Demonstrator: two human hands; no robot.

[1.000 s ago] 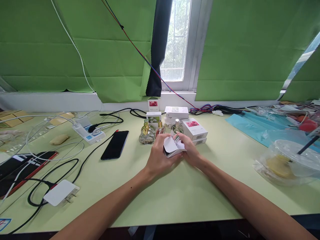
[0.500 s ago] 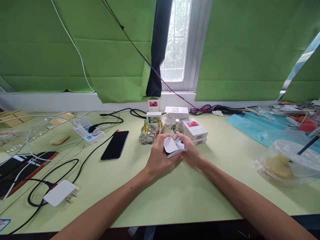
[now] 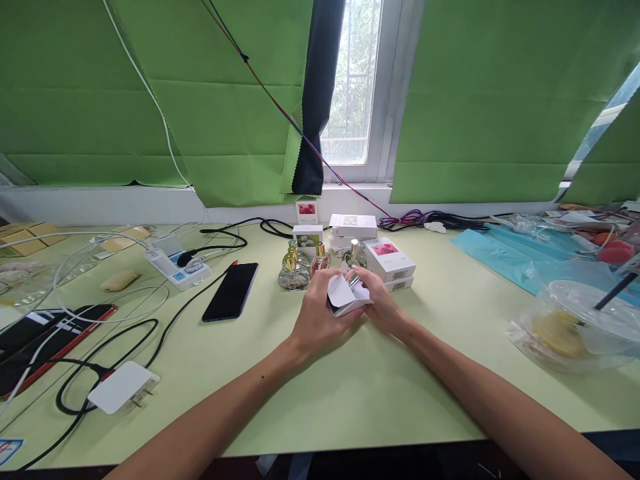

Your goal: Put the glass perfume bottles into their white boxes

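Note:
Near the middle of the table, my left hand (image 3: 315, 313) is wrapped round a small white carton (image 3: 342, 297) with its flap up. My right hand (image 3: 381, 297) closes in from the other side, its fingers on a perfume bottle (image 3: 354, 279) whose silver cap shows at the carton's mouth. The bottle's body is mostly hidden by the carton and fingers. Just beyond stand glass perfume bottles with gold caps (image 3: 294, 275), a reddish one (image 3: 321, 259) and a silver-capped one (image 3: 355, 253). Closed cartons with a pink flower print (image 3: 389, 257) lie stacked to the right.
More cartons (image 3: 353, 224) lie behind the bottles. A black phone (image 3: 230, 291), a power strip (image 3: 177, 267) and a white charger (image 3: 123, 387) with tangled cables are on the left. To the right are blue plastic sheeting (image 3: 500, 257) and a lidded plastic cup (image 3: 595, 320).

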